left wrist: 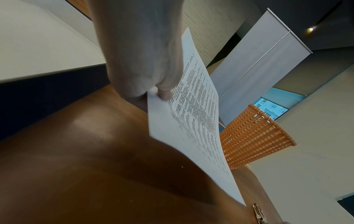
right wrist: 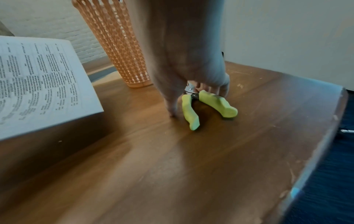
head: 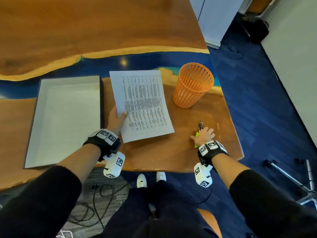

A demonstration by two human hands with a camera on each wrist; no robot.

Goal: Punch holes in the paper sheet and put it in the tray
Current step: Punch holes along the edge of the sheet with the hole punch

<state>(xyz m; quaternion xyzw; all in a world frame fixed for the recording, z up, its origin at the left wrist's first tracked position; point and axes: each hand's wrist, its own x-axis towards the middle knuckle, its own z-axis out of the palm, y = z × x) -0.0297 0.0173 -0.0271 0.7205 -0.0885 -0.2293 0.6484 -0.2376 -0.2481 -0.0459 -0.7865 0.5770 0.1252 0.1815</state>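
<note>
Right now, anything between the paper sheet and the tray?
Nothing visible. The left hand holds the paper sheet just right of the tray; only its low dark wall separates them. The orange basket stands on the far side.

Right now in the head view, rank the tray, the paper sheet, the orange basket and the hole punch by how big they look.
1. tray, clearly the largest
2. paper sheet
3. orange basket
4. hole punch, smallest, though the right hand covers most of it, so its full extent is unclear.
</note>
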